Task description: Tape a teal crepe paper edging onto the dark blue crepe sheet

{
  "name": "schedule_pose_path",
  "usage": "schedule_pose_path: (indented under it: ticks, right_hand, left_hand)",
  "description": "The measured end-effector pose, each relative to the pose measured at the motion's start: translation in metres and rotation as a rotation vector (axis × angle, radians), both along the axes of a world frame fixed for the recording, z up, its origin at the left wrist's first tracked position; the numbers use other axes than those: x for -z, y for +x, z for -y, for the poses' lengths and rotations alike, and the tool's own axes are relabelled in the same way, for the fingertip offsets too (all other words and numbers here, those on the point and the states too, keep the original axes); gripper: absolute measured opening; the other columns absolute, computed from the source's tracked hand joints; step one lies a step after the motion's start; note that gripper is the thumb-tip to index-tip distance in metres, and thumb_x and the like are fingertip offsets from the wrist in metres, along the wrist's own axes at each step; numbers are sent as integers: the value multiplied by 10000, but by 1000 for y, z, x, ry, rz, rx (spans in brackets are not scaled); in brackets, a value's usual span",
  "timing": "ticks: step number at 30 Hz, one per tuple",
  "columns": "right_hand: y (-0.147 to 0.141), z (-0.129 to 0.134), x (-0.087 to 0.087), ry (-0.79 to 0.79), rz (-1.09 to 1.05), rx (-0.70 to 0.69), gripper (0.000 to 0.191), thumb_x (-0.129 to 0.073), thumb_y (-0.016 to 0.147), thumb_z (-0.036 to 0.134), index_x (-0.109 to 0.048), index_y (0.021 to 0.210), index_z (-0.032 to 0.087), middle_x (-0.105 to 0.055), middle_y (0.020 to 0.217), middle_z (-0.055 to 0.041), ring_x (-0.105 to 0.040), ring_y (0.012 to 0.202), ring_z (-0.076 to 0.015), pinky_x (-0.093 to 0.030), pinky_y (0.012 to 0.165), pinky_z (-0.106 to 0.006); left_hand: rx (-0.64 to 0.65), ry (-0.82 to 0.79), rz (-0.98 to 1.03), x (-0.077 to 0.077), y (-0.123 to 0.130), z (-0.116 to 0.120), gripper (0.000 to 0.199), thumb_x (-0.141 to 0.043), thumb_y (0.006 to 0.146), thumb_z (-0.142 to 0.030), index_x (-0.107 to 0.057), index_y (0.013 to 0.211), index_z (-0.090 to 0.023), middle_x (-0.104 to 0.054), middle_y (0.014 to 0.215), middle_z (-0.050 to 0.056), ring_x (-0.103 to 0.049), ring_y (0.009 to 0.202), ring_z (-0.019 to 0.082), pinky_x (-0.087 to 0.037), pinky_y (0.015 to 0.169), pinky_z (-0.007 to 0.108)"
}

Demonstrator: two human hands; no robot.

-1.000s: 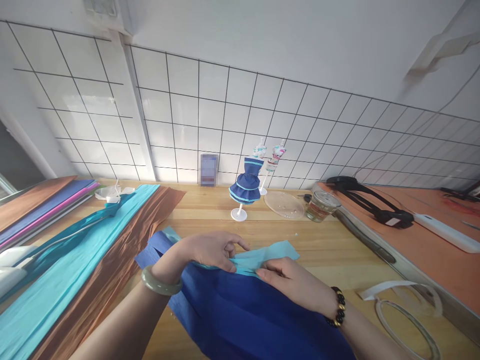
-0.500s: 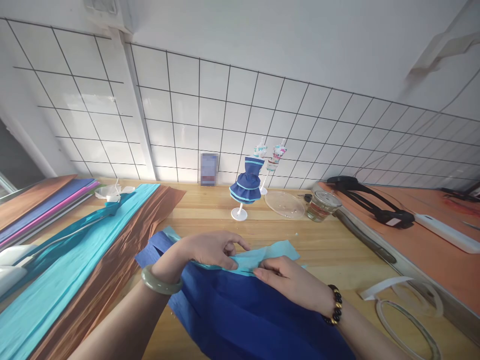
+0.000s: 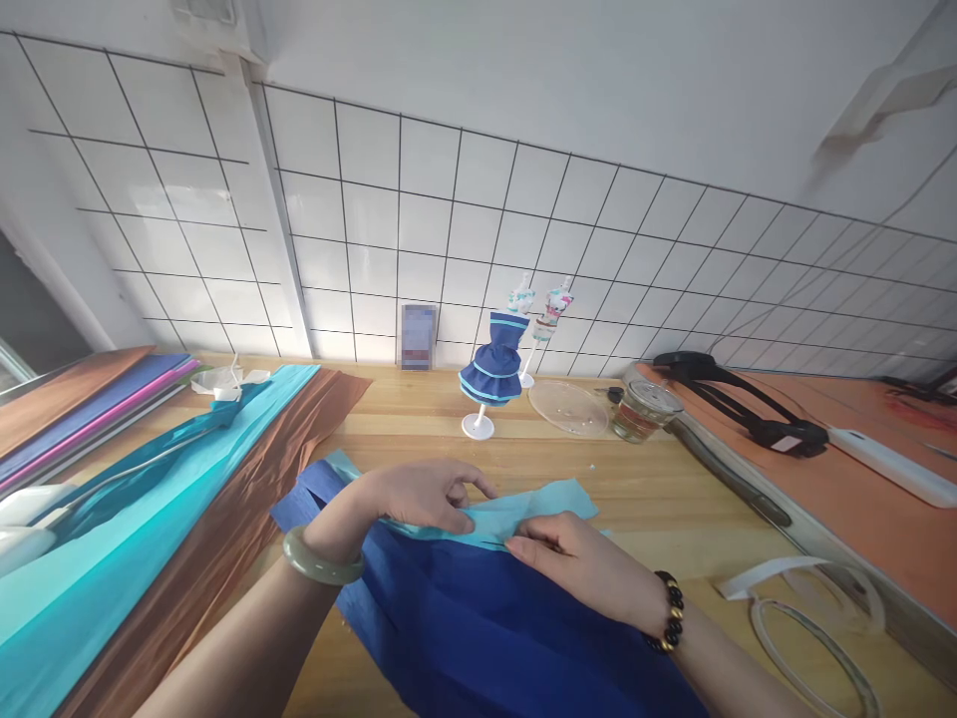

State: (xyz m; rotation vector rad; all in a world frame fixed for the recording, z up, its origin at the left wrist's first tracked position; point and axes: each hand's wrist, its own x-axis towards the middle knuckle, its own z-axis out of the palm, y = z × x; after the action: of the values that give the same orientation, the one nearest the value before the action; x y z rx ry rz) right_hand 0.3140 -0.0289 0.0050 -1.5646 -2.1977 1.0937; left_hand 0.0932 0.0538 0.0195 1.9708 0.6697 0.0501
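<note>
A large dark blue sheet (image 3: 478,618) lies across the near part of the wooden table. Along its upper edge runs a light turquoise strip (image 3: 553,501). My left hand (image 3: 419,494), with a pale green bangle at the wrist, rests over the strip, its thumb pressed on it and its fingers curled. My right hand (image 3: 583,563), wearing a dark beaded bracelet, pinches the strip and the sheet's edge just to the right. Behind the hands, a small dress form wears a blue ruffled dress (image 3: 494,364) with turquoise trim.
Turquoise (image 3: 150,499) and brown sheets (image 3: 216,538) lie at the left. A clear dish (image 3: 568,409) and a glass jar (image 3: 647,409) stand at the back. White tape loops (image 3: 814,638) lie at the right, beside an orange surface (image 3: 882,479).
</note>
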Motion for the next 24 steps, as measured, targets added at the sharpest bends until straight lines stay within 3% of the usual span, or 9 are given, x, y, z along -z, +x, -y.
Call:
schedule_pose_path:
  ticks: [24]
  right_hand:
    - [-2,2,5,39,-15,-6,408,-385,903,486,-341,614,201,-288,591,63,-268,540,-97,-225,493,-242]
  left_hand:
    - [8,24,8,2,0,0,427,-574,717,-241,-532,1142,-258,-410,562,-82,-356,486,85,-280,431,195]
